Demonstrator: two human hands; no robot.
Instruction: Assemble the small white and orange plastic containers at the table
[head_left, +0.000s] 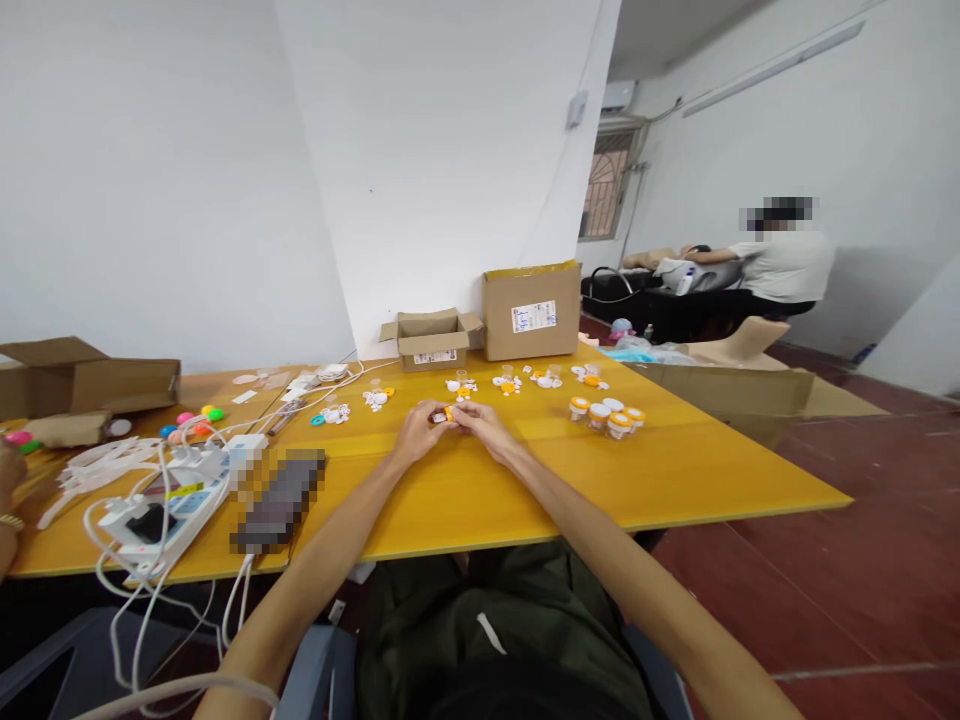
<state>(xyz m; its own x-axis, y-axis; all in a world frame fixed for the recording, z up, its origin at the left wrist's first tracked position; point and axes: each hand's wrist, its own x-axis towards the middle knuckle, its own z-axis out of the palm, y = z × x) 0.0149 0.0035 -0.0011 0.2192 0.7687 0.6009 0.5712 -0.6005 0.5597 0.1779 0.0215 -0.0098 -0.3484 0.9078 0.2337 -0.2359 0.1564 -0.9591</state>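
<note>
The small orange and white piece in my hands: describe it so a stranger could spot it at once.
On the yellow table, find the open cardboard box against the wall, then look nearer, where the left hand and right hand meet. The small orange and white piece sits between their fingers. Unlike the lidded jars and loose parts, it is held.

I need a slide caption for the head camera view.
Left hand and right hand hold a small white-and-orange piece at a yellow table, lidded containers to the right.

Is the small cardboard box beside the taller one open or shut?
The small box is open: side flaps spread outward, inside showing.
</note>
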